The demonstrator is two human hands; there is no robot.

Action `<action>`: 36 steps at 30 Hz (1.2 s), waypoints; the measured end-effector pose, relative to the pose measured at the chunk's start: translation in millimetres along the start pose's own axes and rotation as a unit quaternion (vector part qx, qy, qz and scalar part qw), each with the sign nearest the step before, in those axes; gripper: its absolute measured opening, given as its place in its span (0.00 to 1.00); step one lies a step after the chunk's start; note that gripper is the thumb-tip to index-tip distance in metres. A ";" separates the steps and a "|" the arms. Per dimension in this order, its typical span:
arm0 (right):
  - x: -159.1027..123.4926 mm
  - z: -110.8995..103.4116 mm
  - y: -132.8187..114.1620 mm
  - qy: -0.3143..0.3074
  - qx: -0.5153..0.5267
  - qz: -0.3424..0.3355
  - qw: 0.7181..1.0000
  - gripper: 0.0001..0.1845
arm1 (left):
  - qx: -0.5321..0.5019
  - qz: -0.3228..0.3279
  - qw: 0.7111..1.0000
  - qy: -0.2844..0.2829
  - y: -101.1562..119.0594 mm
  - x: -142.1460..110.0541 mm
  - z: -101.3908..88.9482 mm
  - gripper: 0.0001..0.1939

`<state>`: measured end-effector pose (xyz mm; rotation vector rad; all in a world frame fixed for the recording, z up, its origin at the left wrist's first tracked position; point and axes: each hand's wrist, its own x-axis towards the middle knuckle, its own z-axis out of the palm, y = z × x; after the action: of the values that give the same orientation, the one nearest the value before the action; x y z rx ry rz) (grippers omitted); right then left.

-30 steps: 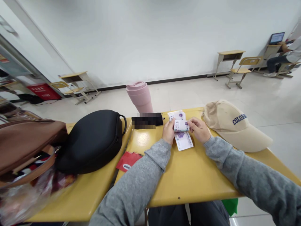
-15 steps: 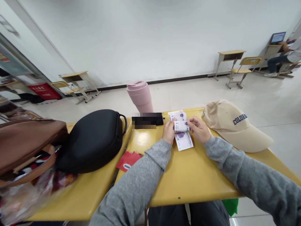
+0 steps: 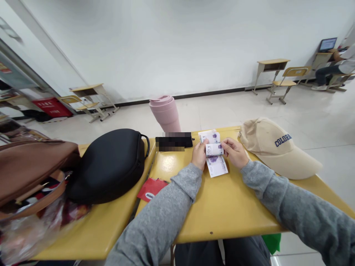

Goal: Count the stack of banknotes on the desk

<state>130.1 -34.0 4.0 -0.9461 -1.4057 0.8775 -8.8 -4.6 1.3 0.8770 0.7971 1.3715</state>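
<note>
Both my hands are on a small stack of purple-and-white banknotes over the yellow desk. My left hand grips the notes along their left side, thumb on top. At the right side, the fingers of my right hand pinch the edge of a note that is bent over across the middle. One part of the notes points toward me and another part shows beyond my fingers. A beige cap lies to the right of my right hand. A dark phone-like object, partly blurred out, lies beyond my left hand.
A pink tumbler stands at the desk's far edge. Left of my arm lie a red packet, a black rounded case and a brown bag. A person sits at a laptop far right.
The bent-over note and my right fingertips have shifted very slightly toward me. My left hand keeps its hold, and the other things stay in place.
</note>
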 end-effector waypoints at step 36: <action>5.7 -1.8 11.7 0.077 -0.053 0.029 0.995 0.17 | -0.019 -0.017 1.000 -0.016 -0.4 0.0 1.6 0.17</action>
<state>132.6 -24.1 -4.4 -1.1166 -1.3078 0.7629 -7.2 -4.6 1.7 0.8498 0.7557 1.3360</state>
